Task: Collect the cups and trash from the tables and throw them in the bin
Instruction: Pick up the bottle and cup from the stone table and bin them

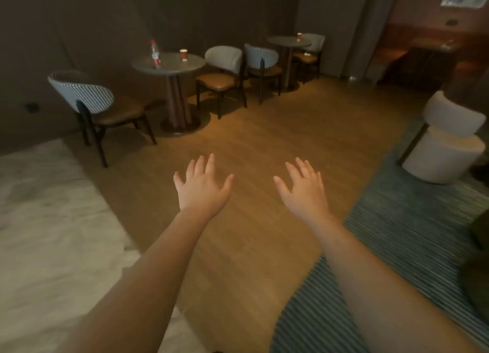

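My left hand point(202, 187) and my right hand point(303, 187) are stretched out palm down over the wooden floor, fingers spread, both holding nothing. Far ahead on the left stands a round table point(169, 66) with a clear plastic bottle with a red label point(155, 53) and a red paper cup point(183, 54) on it. Farther back, a second round table point(288, 41) carries another red cup point(299, 37). Something small and pale point(307, 54) lies on the chair seat behind that table. No bin is in view.
Several chairs with checked backs point(82, 93) point(225, 58) point(260, 57) flank the tables. A white upholstered chair point(447, 140) stands at the right on a striped blue rug point(397, 246). Pale stone flooring point(47, 220) lies at the left, and a dark wall runs behind.
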A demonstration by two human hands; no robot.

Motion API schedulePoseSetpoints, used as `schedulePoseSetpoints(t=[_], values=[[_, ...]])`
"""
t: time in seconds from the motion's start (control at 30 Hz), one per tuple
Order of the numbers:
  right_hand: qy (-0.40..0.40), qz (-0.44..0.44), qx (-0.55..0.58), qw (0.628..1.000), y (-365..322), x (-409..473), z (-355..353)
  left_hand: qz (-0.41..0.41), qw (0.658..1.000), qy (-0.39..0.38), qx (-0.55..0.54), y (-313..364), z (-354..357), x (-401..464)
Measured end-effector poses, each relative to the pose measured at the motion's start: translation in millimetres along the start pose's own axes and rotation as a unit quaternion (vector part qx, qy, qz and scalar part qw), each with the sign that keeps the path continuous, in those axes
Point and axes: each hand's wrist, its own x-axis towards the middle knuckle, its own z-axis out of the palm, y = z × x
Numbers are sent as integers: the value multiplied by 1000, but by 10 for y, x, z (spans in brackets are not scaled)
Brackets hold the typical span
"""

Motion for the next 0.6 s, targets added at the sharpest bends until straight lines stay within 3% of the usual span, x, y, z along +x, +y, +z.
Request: schedulePoseSetpoints(t=[0.33,0.6], values=[[-91,-35,-32,995,-283,740,1159,-99,993,-21,63,-960,726,633],[-134,-57,-28,989,-1109,2677,2092,-134,986,-62,72,-1990,1076,2380]])
